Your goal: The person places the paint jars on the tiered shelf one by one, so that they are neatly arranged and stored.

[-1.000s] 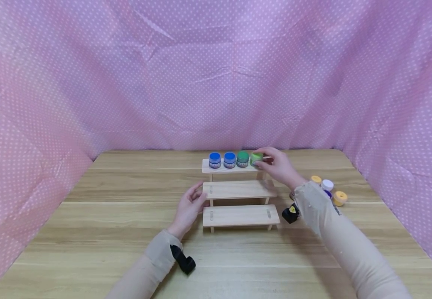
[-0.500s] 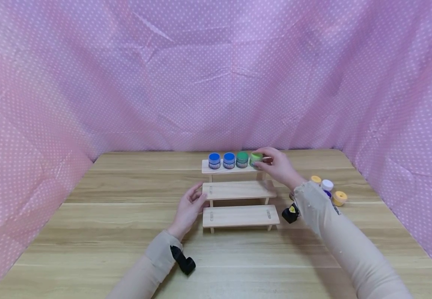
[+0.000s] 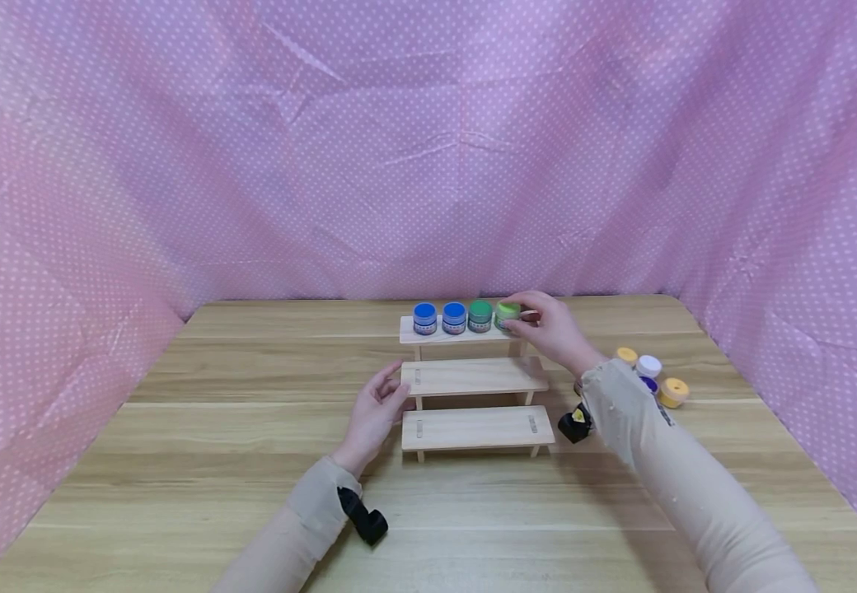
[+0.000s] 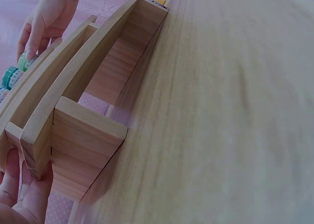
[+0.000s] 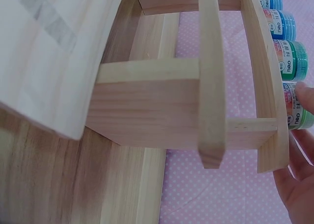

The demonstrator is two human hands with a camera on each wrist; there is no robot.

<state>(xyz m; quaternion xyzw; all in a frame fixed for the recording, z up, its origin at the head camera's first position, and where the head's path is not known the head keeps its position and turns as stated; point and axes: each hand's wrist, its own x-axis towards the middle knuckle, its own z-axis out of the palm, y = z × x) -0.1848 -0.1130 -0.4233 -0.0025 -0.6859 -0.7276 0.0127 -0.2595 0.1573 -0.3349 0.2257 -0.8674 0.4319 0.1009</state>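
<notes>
A three-tier wooden display stand (image 3: 473, 376) stands on the table. Four-sided pale boards form its steps, and small paint jars line its top tier: two blue paint jars (image 3: 454, 318), a dark green paint jar (image 3: 480, 316) and a light green paint jar (image 3: 506, 315) at the right end. My right hand (image 3: 550, 329) pinches the light green jar between thumb and fingers; in the right wrist view that jar (image 5: 294, 106) sits on the top board. At the stand's left end my left hand (image 3: 372, 416) holds the middle tier's edge, its fingertips partly hidden in the left wrist view.
Right of the stand, partly behind the right sleeve, are two yellow-orange jars (image 3: 674, 393), a white-lidded jar (image 3: 648, 366) and a purple jar (image 3: 649, 384). A pink dotted cloth (image 3: 428, 165) hangs behind the wooden table (image 3: 213, 428). Black wrist cameras (image 3: 372, 525) are strapped to both arms.
Almost nothing differs. Both hands keep their places at the stand and the light green jar; the stand and its jars appear shifted very slightly left in the view.
</notes>
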